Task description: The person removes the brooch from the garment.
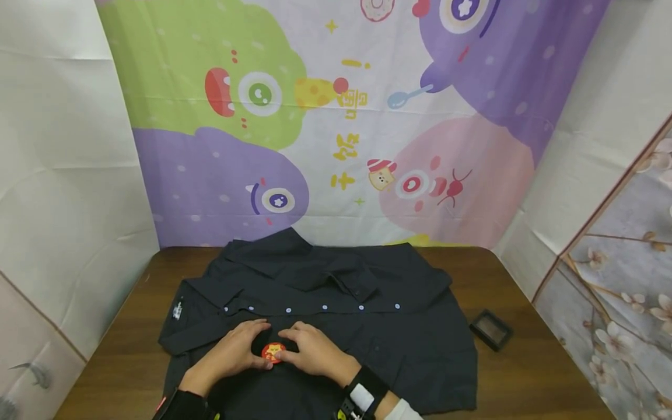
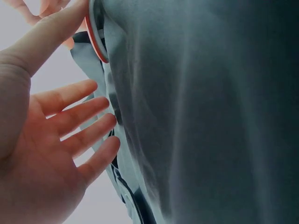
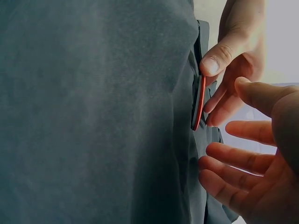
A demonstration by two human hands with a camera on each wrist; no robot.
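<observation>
A round red badge [image 1: 272, 350] with a yellow star-like figure lies on the front of a dark shirt [image 1: 420, 356], below its row of pale buttons. At the badge's left edge is my left hand [image 1: 237, 349], its thumb tip touching the rim and its other fingers spread loosely over the cloth. From the other side comes my right hand [image 1: 317, 350]. Its thumb overlaps the badge in the head view, while the right wrist view has that thumb a little off the red rim [image 3: 201, 105]. The right fingers are relaxed and hold nothing.
The shirt is spread over a brown wooden table [image 1: 530, 373], with one sleeve [image 1: 196, 332] folded at the left. A small black square frame or box [image 1: 491, 329] sits right of the shirt. Behind the table hangs a cartoon-printed cloth [image 1: 341, 146].
</observation>
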